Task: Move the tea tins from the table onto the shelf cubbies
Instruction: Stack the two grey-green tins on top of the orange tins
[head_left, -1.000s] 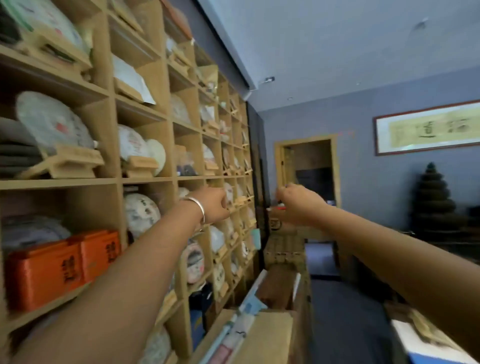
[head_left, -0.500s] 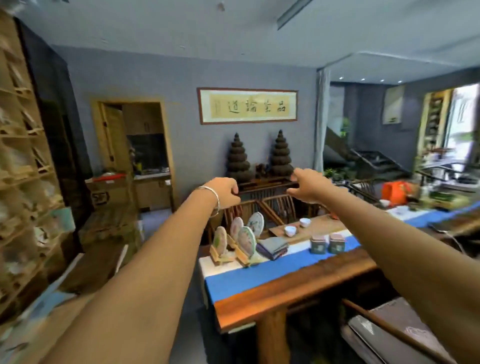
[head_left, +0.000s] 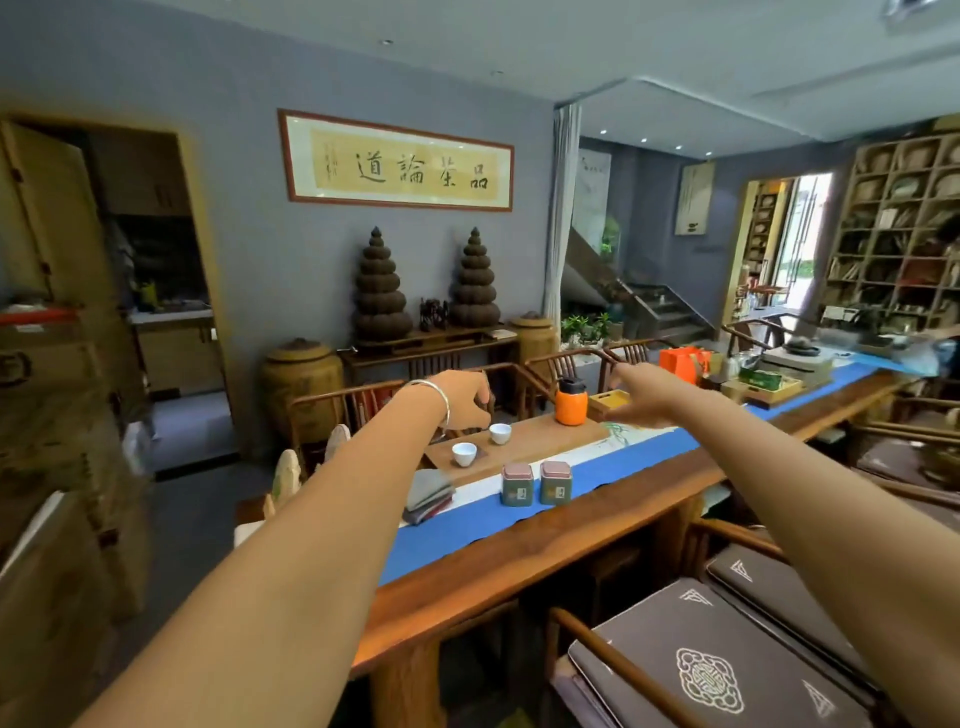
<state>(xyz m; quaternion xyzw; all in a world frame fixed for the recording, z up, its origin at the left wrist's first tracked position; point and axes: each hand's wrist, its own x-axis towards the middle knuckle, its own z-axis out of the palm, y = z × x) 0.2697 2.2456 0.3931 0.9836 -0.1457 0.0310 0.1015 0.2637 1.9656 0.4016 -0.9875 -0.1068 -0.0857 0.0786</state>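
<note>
Two small green tea tins with pinkish-brown lids stand side by side on the blue runner of the long wooden table (head_left: 519, 551): the left tin (head_left: 517, 485) and the right tin (head_left: 556, 482). My left hand (head_left: 465, 399), with a silver bracelet at the wrist, hovers above and behind the tins, fingers curled downward and holding nothing. My right hand (head_left: 644, 397) reaches out over the table to the right of the tins, fingers spread and empty. Neither hand touches a tin. The shelf cubbies I faced earlier are out of view.
Two white cups (head_left: 464, 453) sit on a wooden tray (head_left: 540, 439) behind the tins, with an orange jar (head_left: 570, 401) beyond. Folded cloths (head_left: 428, 496) lie left of the tins. Cushioned chairs (head_left: 717, 670) stand at the near right; cardboard boxes (head_left: 62, 467) on the left.
My view has swung from the shelf wall on the left round to the table. Both arms stay stretched out, and the two tins now sit nearer the middle.
</note>
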